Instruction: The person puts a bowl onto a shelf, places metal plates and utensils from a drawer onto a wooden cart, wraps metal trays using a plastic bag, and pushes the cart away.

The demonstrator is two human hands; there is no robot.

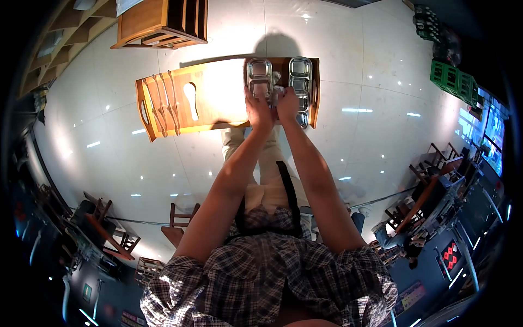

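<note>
My left hand [260, 113] is closed around the near part of a shiny metal compartment tray [260, 68], covering its lower sections. To its right, my right hand [287, 104] has its fingers drawn together at a crumpled pale thing [279, 88], maybe cloth or tissue, between the two metal trays. A second metal compartment tray [300, 66] lies beside that hand, partly hidden by it. Both metal trays are at the right end of a long wooden tray [210, 111]. A white spoon [190, 101] and several slender metal tongs [173, 103] lie toward its left end.
A wooden cabinet [143, 28] stands at the upper left. Green crates [455, 82] are on the upper right. Wooden chairs [182, 218] and tables line the lower sides, and a seated person [397, 240] is at the lower right. Pale tiled floor [359, 65] surrounds the wooden tray.
</note>
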